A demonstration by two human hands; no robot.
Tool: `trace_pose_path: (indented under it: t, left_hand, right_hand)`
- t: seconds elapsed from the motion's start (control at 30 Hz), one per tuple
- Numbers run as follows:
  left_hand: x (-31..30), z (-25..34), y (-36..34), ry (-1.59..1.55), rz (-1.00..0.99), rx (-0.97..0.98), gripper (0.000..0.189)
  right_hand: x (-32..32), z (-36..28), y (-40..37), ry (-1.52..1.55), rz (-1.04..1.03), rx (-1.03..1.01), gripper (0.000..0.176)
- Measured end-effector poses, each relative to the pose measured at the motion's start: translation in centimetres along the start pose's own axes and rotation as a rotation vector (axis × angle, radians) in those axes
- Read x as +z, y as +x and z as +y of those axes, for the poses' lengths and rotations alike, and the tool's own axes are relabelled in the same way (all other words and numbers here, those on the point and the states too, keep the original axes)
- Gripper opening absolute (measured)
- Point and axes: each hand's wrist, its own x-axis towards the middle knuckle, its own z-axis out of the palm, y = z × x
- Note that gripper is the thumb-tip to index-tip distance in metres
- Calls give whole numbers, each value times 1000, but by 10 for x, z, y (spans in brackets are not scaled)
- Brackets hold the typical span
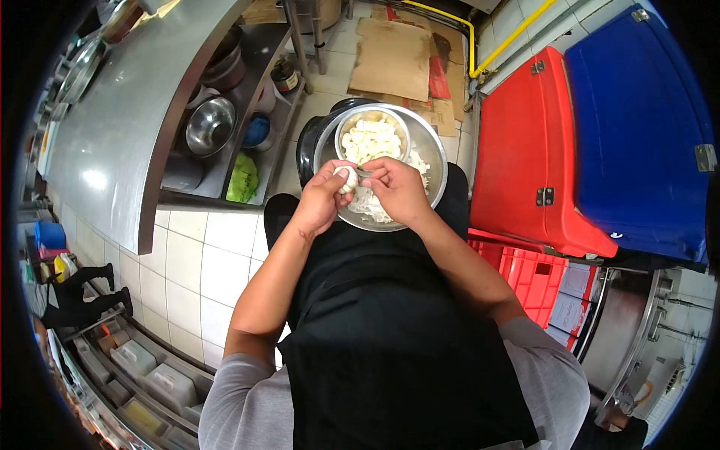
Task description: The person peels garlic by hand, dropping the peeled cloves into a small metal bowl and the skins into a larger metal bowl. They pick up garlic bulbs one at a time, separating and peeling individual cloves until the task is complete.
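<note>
My left hand (322, 197) holds a whitish garlic bulb (346, 178) between thumb and fingers, over the near left part of a large metal bowl (437, 161). Just to the right, my right hand (397, 189) has its thumb and fingers pinched together; whatever is between them is too small to make out. A smaller metal bowl (406, 135) full of pale peeled cloves (371, 139) sits inside the large bowl, beyond my hands. White papery skins (371, 204) lie in the large bowl beneath and beside my hands.
A steel counter (120, 105) with shelves stands at the left, holding an empty bowl (211, 126) and a green bag (242, 178). Red (517, 150) and blue (637, 127) boxes stand at the right. Cardboard (392, 60) lies ahead. Another person's legs (86, 292) show far left.
</note>
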Motion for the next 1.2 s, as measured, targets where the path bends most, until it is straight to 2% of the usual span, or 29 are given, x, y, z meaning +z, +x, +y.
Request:
trace_pose_path:
  t: [0.03,0.13,0.23,0.3,0.37,0.4,0.5,0.6,0.67,0.73,0.8,0.83,0.9,0.93,1.0,1.03,1.1,1.13,1.2]
  left_hand:
    - [4,-3,-1,29,14,28,14]
    - [7,-15,4,64,39,112,11]
    - [6,-21,1,64,71,150,10]
    - [6,-24,1,79,88,167,11]
    - [3,-31,6,97,79,287,10]
    - [6,-26,4,97,81,286,10]
    - [13,-10,2,235,29,269,19]
    - [9,-4,4,167,-42,252,28]
    - [17,3,2,262,-68,353,32]
    - [12,4,0,250,-81,289,31]
    - [9,3,-1,237,-97,223,30]
    - [8,1,-2,138,-107,147,33]
    - [-3,-5,1,40,-115,70,35]
    - [-14,-9,5,-43,-174,72,29]
    - [-21,-13,6,-129,-231,77,23]
    - [-19,-10,5,-135,-153,47,21]
    - [-12,-3,1,-140,-73,19,20]
    - [-6,1,-3,-145,-30,-6,20]
    - [5,5,-6,-149,11,-33,20]
  right_hand:
    - [4,0,0,-1,2,1,21]
    - [14,-6,-7,76,-8,-73,18]
    - [15,-12,-12,-15,-19,-129,15]
    - [15,-9,-13,182,-92,36,16]
    - [16,-4,-13,230,-93,22,20]
    - [17,-2,-13,276,-94,8,24]
    - [18,-21,-13,453,-50,-9,25]
    - [13,-23,-10,311,-58,-25,17]
    - [11,-21,-11,304,-54,-22,13]
    - [8,-23,-11,296,-52,-18,10]
    - [1,-26,-8,320,-144,103,8]
    - [-3,-21,-6,322,-140,104,8]
    - [-11,-4,1,675,-202,355,8]
    - [-13,1,2,675,-205,356,8]
    - [-16,9,3,130,-187,219,11]
    - [-16,13,2,128,-188,220,11]
    - [-13,14,-2,-487,-57,-432,18]
    - [-8,14,-3,-486,-58,-433,18]
    - [4,10,-3,88,-65,-28,25]
